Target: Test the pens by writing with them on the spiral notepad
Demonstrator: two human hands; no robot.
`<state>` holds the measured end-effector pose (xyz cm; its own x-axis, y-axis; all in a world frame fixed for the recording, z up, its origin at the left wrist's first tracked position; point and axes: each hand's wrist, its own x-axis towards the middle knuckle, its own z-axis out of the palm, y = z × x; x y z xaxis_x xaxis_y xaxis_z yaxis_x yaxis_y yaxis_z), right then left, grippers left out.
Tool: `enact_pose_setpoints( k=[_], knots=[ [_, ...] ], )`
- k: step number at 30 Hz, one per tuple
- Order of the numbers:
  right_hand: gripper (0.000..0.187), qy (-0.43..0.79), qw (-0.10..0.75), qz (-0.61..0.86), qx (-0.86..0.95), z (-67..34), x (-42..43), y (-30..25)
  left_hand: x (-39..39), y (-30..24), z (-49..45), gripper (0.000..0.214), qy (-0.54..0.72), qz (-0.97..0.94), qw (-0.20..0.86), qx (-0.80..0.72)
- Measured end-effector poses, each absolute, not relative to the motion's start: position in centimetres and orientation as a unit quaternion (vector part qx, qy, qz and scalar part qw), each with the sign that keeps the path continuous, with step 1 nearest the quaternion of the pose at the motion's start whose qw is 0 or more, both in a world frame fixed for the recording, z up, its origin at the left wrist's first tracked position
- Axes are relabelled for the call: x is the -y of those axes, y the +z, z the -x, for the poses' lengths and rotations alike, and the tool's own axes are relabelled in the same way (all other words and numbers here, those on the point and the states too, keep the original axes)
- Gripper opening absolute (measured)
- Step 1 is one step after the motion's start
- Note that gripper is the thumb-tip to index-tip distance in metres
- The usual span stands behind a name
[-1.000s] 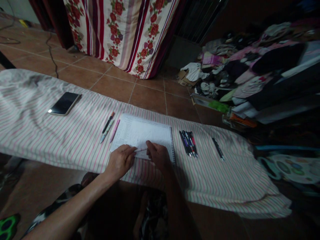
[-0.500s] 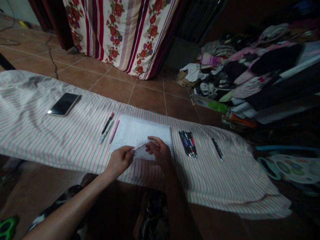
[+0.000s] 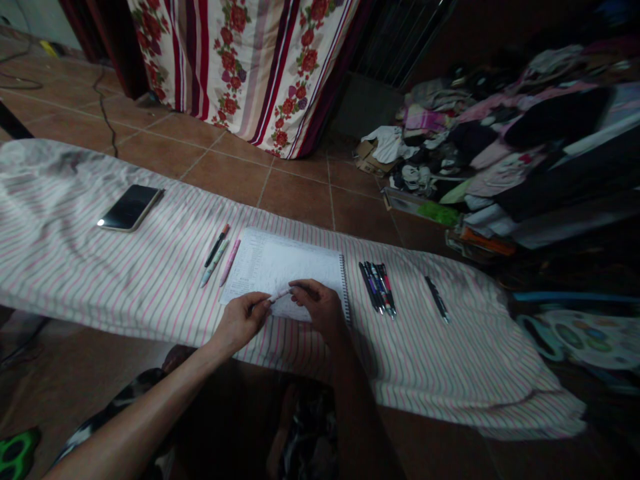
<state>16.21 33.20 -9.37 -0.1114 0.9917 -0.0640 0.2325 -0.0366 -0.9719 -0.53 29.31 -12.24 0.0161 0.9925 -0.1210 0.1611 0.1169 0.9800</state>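
Note:
A slim light-coloured pen (image 3: 280,294) is stretched between my two hands, above the lower part of a spiral notebook (image 3: 295,262) covered in writing. My left hand (image 3: 246,320) pinches one end of the pen. At its other end, the thumb and fingers of my right hand (image 3: 319,303) are closed on the tip. Left of the notebook lie a pink pen (image 3: 230,263), a pale patterned pen (image 3: 214,264) and a dark pen with an orange end (image 3: 217,245). A bunch of several pens (image 3: 377,288) rests to the right, with a single black pen (image 3: 437,299) farther off.
A striped cloth (image 3: 475,360) covers the long, low surface. On its left part lies a phone (image 3: 131,208). Beyond it hang a floral curtain (image 3: 235,67) and, at right, a heap of clothes (image 3: 480,133). A palette-like tray (image 3: 595,337) is past the right end.
My right hand's fingers have closed onto the far end of the pen; before, they were spread beside it. My left hand keeps its pinch. The other things have stayed put.

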Motion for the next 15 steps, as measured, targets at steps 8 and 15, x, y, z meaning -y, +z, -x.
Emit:
enact_pose_setpoints(
  k=[8,15],
  knots=[
    [0.019,0.471,0.376,0.548,0.58,-16.22,-33.0,-9.04,-29.15,-11.84,0.52,0.026,0.409,-0.558,0.436,-0.575],
    [0.027,0.378,0.323,0.582,0.644,-16.1,-32.7,-8.49,-29.18,-11.57,0.73,0.028,0.355,-0.639,0.363,-0.577]
  ],
)
